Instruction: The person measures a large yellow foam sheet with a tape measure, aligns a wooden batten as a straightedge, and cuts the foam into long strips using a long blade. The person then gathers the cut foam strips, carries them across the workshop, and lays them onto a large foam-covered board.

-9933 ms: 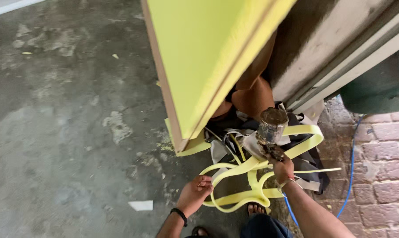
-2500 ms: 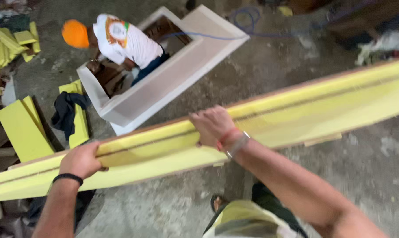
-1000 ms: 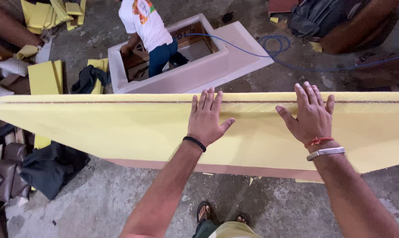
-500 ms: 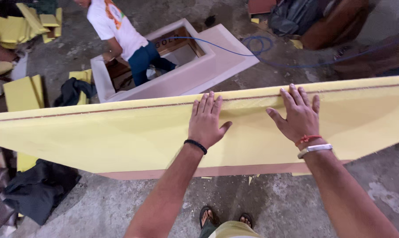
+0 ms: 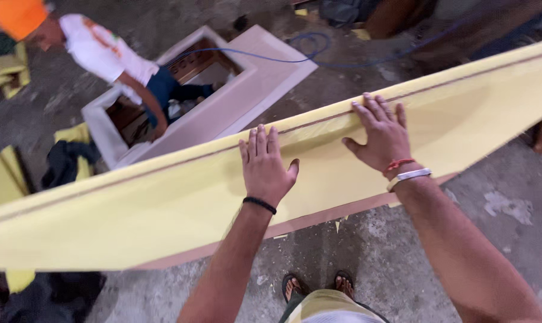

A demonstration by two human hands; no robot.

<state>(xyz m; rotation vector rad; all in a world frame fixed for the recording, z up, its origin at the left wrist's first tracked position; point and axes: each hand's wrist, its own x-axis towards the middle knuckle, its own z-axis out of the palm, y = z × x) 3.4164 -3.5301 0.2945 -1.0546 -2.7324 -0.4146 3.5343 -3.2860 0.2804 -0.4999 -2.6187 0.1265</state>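
Note:
A long yellow-faced wooden panel stands on its edge on the concrete floor and stretches across the whole view. My left hand lies flat on its yellow face near the top edge, fingers apart. My right hand, with a red thread and a metal bangle at the wrist, lies flat further right, fingertips at the top edge. Neither hand grips anything. My feet in sandals show below the panel.
Behind the panel a person in a white shirt and orange cap bends over a white box-shaped cabinet lying on the floor. A blue cable runs past it. Yellow sheets and dark cloth lie at left.
The view has shifted, so the panel now slants up to the right. Both hands stay flat on its face. The person at the cabinet now appears further left.

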